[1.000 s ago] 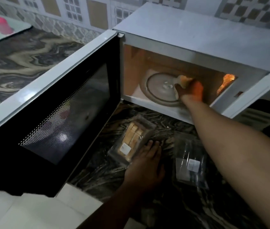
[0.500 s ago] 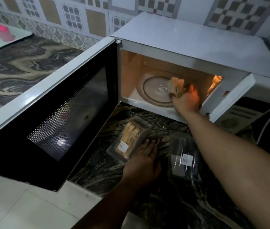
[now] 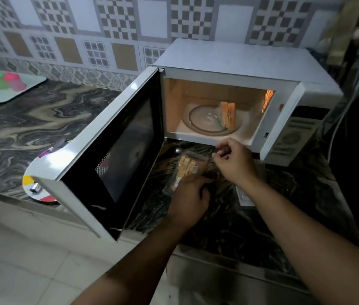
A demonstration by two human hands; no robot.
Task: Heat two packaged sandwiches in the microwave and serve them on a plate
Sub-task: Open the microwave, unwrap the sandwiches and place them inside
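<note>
- One unwrapped sandwich [image 3: 227,115] stood on its edge on the glass turntable [image 3: 202,125] inside the lit microwave [image 3: 240,62], two pale bread slices with a darker filling between them, well beyond the fingertips of both hands.
- The second packaged sandwich [image 3: 188,168] lay on the dark marbled counter [image 3: 251,219] in clear plastic, its light bread showing through, directly ahead of the left hand's fingers.
- The left hand [image 3: 188,198] was curled down over the near end of that pack, fingers closed on it.
- The right hand [image 3: 234,160] had its fingers pinched together at the pack's far corner; whether they had hold of the plastic I could not tell.
- A second earlier that right hand was deep inside the oven setting the first sandwich down; it had since come out to the pack.
- The left hand had lain flat then and had since gripped.
- The door [image 3: 117,150] hung open to the left of both hands, a colourful plate [image 3: 35,183] behind it.
</note>
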